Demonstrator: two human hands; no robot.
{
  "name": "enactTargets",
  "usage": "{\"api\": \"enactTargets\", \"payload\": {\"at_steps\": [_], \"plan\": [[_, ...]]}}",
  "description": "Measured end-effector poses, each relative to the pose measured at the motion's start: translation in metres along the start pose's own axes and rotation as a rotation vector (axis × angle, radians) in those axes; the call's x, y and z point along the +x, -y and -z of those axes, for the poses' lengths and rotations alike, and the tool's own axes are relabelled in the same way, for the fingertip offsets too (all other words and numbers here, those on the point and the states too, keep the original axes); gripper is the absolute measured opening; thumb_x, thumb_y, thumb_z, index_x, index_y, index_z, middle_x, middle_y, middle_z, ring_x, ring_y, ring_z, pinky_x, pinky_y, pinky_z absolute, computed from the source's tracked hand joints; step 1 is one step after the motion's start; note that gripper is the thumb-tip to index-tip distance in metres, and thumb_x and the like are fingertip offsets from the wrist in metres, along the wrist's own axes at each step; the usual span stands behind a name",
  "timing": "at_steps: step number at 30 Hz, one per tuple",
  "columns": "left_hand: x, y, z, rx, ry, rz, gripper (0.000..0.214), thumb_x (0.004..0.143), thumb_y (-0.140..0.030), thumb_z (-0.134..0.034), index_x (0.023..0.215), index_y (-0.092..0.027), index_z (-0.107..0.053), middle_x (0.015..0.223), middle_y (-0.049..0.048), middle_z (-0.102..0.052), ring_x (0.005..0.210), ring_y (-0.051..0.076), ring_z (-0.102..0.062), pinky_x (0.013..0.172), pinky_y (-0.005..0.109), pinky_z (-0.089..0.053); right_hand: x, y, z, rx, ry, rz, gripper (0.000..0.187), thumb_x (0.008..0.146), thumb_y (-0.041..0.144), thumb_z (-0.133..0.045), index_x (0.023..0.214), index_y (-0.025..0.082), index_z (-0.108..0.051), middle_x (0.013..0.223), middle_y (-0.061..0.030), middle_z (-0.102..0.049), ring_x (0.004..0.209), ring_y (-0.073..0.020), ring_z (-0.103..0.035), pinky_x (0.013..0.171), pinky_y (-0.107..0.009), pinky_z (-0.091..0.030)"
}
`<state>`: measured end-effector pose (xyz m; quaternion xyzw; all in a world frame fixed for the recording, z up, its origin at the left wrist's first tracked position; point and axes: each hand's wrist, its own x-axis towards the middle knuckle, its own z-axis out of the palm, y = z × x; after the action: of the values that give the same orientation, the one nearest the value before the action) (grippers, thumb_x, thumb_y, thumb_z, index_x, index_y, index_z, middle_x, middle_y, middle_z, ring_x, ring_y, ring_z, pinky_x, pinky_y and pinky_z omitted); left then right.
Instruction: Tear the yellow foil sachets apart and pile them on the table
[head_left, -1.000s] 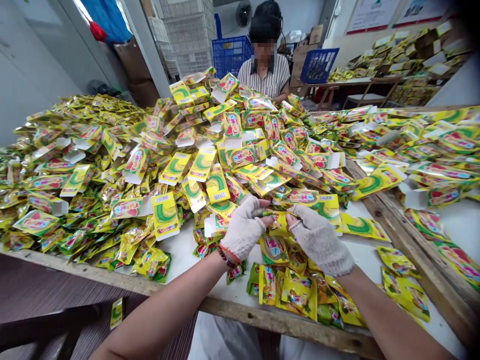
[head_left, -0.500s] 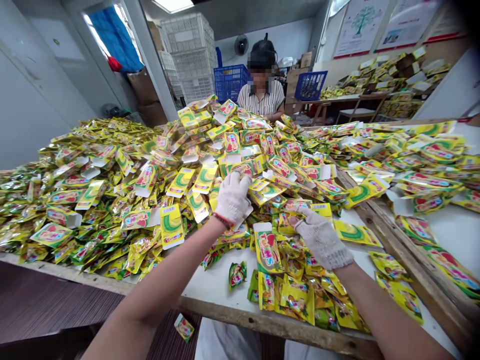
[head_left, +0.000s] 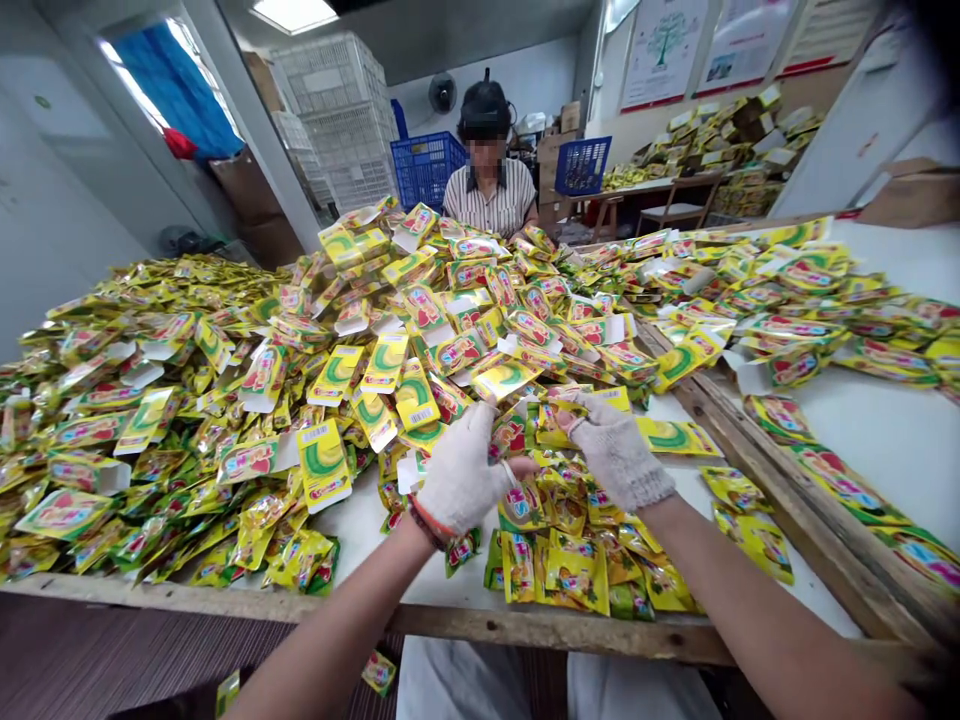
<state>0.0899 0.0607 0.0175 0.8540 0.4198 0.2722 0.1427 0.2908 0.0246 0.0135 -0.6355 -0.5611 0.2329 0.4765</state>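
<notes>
My left hand (head_left: 461,475), in a white knit glove, grips a small yellow and red carton (head_left: 510,436) just above the table. Close to its right, my gloved right hand (head_left: 619,452) pinches a few yellow sachets (head_left: 553,418); the carton and sachets nearly touch. Below both hands lies a heap of loose yellow sachets (head_left: 577,565) near the table's front edge. A big pile of flat and part-opened cartons (head_left: 390,330) rises right behind my hands.
The white table (head_left: 360,525) has a wooden front edge (head_left: 525,630) and a wooden divider (head_left: 787,500) on the right. A co-worker (head_left: 487,190) sits at the far side. Blue baskets (head_left: 424,165) and white crates (head_left: 337,100) stand behind. A sachet (head_left: 379,672) lies on the floor.
My left hand reached forward into the carton pile, then drew back toward my right hand with a carton in it. My right hand kept its sachets and stayed about where it was.
</notes>
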Motion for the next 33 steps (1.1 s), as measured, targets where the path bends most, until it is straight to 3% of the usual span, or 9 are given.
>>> {"api": "enactTargets", "payload": {"at_steps": [3, 6, 9, 11, 14, 18, 23, 29, 33], "plan": [[-0.005, -0.002, -0.013, 0.122, -0.047, 0.043, 0.070, 0.074, -0.036, -0.069, 0.136, -0.019, -0.041, 0.128, 0.0143, -0.055, 0.120, 0.033, -0.053, 0.100, 0.045, -0.043, 0.000, -0.001, -0.005, 0.118, -0.084, -0.117, 0.038, 0.083, 0.042, -0.055, 0.111, 0.019, -0.065, 0.065, -0.0012, -0.066, 0.059, -0.0192, -0.063, 0.053, -0.031, -0.053], [-0.007, 0.001, -0.009, 0.073, 0.017, -0.008, 0.066, 0.071, -0.030, -0.069, 0.132, -0.022, -0.044, 0.128, 0.0121, -0.054, 0.120, 0.031, -0.052, 0.099, 0.043, -0.044, 0.001, -0.005, -0.003, 0.119, -0.163, -0.077, 0.040, 0.082, 0.044, -0.055, 0.112, 0.019, -0.065, 0.076, -0.0038, -0.070, 0.065, -0.0206, -0.065, 0.060, -0.034, -0.055], [-0.010, 0.004, 0.000, -0.003, 0.071, -0.059, 0.067, 0.069, -0.027, -0.069, 0.131, -0.022, -0.045, 0.130, 0.0115, -0.052, 0.119, 0.029, -0.051, 0.099, 0.042, -0.044, 0.003, -0.010, 0.002, 0.003, -0.092, 0.083, 0.037, 0.080, 0.042, -0.059, 0.107, 0.018, -0.068, 0.103, -0.0081, -0.072, 0.096, -0.0253, -0.067, 0.088, -0.041, -0.054], [-0.012, 0.006, 0.003, -0.036, 0.107, -0.058, 0.063, 0.069, -0.027, -0.068, 0.128, -0.021, -0.048, 0.127, 0.0110, -0.054, 0.115, 0.028, -0.053, 0.096, 0.041, -0.045, 0.002, -0.011, 0.003, -0.078, 0.023, 0.148, 0.033, 0.080, 0.043, -0.060, 0.102, 0.020, -0.069, 0.106, -0.0075, -0.072, 0.100, -0.0261, -0.065, 0.092, -0.042, -0.051], [-0.014, 0.009, 0.002, -0.020, 0.149, -0.064, 0.061, 0.067, -0.027, -0.069, 0.125, -0.019, -0.051, 0.122, 0.0113, -0.055, 0.110, 0.029, -0.054, 0.093, 0.041, -0.046, -0.001, -0.007, 0.002, -0.223, 0.151, 0.183, 0.024, 0.084, 0.044, -0.057, 0.089, 0.024, -0.070, 0.088, -0.0048, -0.072, 0.084, -0.0243, -0.065, 0.081, -0.038, -0.054], [-0.012, 0.012, 0.000, -0.020, 0.162, -0.075, 0.060, 0.067, -0.029, -0.069, 0.123, -0.018, -0.052, 0.118, 0.0109, -0.056, 0.107, 0.028, -0.055, 0.090, 0.041, -0.046, -0.004, -0.002, 0.002, -0.296, 0.197, 0.270, 0.021, 0.087, 0.037, -0.052, 0.085, 0.026, -0.070, 0.089, -0.0044, -0.070, 0.087, -0.0232, -0.062, 0.084, -0.035, -0.051], [-0.010, 0.013, 0.002, -0.074, 0.181, -0.131, 0.057, 0.068, -0.029, -0.069, 0.122, -0.018, -0.053, 0.114, 0.0092, -0.057, 0.104, 0.026, -0.056, 0.089, 0.038, -0.047, -0.001, -0.004, 0.009, -0.237, 0.275, 0.188, 0.018, 0.083, 0.040, -0.057, 0.084, 0.027, -0.071, 0.078, -0.0010, -0.069, 0.075, -0.0211, -0.062, 0.071, -0.031, -0.052], [-0.013, 0.014, -0.004, 0.044, 0.171, -0.182, 0.062, 0.069, -0.026, -0.068, 0.128, -0.017, -0.052, 0.115, 0.0106, -0.057, 0.106, 0.029, -0.054, 0.089, 0.042, -0.045, -0.003, 0.002, 0.003, -0.304, 0.188, 0.248, 0.017, 0.079, 0.036, -0.059, 0.082, 0.023, -0.070, 0.083, -0.0070, -0.071, 0.080, -0.0238, -0.063, 0.075, -0.035, -0.050], [-0.013, 0.016, -0.001, 0.010, 0.127, -0.164, 0.066, 0.070, -0.028, -0.068, 0.133, -0.020, -0.048, 0.120, 0.0104, -0.055, 0.109, 0.028, -0.053, 0.091, 0.041, -0.046, -0.003, 0.004, 0.007, -0.148, 0.258, 0.106, 0.022, 0.080, 0.039, -0.059, 0.087, 0.020, -0.066, 0.072, -0.0017, -0.066, 0.062, -0.0168, -0.058, 0.057, -0.028, -0.046]]}}
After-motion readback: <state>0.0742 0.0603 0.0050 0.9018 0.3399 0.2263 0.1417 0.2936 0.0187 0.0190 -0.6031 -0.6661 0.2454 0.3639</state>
